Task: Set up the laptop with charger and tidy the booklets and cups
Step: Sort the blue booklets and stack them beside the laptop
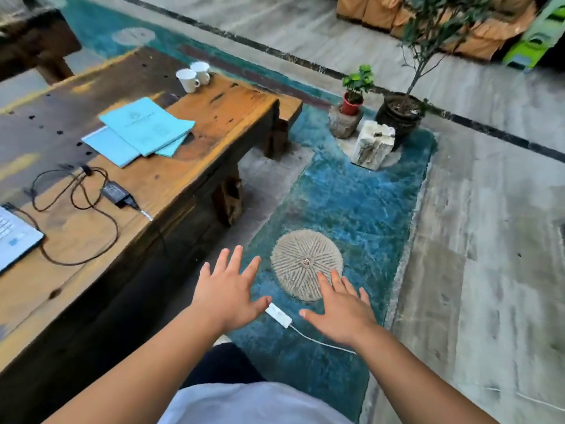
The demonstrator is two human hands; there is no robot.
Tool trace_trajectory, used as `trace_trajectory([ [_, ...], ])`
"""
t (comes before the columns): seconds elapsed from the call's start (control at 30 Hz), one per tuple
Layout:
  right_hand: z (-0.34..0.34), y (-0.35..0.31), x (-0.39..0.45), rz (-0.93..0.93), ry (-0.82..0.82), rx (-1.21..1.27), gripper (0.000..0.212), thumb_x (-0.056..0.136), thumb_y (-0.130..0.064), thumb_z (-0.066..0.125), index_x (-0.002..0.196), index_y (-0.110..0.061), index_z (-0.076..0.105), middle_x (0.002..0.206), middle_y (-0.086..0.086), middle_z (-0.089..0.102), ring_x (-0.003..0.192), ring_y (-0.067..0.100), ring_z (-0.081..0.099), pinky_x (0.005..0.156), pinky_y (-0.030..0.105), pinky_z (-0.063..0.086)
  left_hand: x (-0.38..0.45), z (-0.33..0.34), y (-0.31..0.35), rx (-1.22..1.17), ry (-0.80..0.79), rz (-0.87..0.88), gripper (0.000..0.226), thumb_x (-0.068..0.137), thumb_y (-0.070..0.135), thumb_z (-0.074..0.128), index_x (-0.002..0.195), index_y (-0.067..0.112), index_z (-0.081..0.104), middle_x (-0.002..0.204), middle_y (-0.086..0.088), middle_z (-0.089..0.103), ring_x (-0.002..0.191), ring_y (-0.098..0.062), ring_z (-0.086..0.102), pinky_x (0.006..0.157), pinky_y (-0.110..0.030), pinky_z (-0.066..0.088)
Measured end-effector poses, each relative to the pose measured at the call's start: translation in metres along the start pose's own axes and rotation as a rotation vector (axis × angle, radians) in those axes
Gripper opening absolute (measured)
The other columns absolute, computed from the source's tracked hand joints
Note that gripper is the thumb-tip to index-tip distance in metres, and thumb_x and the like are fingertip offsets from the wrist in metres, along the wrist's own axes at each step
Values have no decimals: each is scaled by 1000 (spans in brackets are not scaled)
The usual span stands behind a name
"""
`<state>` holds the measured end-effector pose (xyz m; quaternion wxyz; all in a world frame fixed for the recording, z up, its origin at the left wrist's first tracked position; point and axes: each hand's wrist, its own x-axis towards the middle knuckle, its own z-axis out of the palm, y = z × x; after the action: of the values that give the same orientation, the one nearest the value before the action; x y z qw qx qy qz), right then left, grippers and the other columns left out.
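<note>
Head view, looking down past the end of a long wooden table (189, 179). Both hands are held out flat over the blue rug (360, 203), beyond the table's near edge. The left hand (227, 293) has its fingers spread wide and holds nothing; the right hand (342, 310) is likewise splayed and empty. Between the two thumbs, on the rug, lies a white power strip (278, 315), its white cord (321, 341) running off under the right wrist.

On the table: the corner of an open laptop (13, 240) shows at the left frame edge. A black charger brick (116, 192) lies close to the table's long edge, its cable (76, 209) looping loosely between brick and laptop; whether the cable is plugged into the laptop cannot be told. The plug end (146, 215) reaches the table edge. Further along, three light blue booklets (143, 131) overlap in a loose fan, well clear of the edge. Two white cups (193, 76) stand touching near the far corner.

Open room: the rug strip beside the table is bare except for a round grey patch (306, 265). At its far end stand a small red-potted plant (354, 93), a larger dark pot (399, 116), and a pale stone block (373, 145). Grey floor (489, 224) lies open to the right.
</note>
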<state>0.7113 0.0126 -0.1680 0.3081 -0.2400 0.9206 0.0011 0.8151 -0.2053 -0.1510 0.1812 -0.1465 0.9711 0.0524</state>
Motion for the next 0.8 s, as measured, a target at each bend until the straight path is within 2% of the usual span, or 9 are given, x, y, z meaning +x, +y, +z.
trace_trajectory([
  [0.37, -58, -98, 104, -135, -47, -146, 96, 82, -77, 40, 155, -35, -6, 164, -2, -15, 152, 23, 4, 119, 52, 11, 57, -5, -111, -125, -3, -175, 93, 78, 83, 22, 155, 36, -1, 166, -6, -5, 151, -31, -4, 117, -56, 11],
  [0.8, -110, -167, 181, -303, -58, -196, 91, 84, -73, 42, 155, -37, -3, 165, -7, -11, 150, 23, 16, 116, 48, 21, 96, -31, -174, -227, -27, -284, 90, 82, 80, 27, 155, 35, -3, 165, -8, -8, 151, -32, -6, 118, -56, 11],
])
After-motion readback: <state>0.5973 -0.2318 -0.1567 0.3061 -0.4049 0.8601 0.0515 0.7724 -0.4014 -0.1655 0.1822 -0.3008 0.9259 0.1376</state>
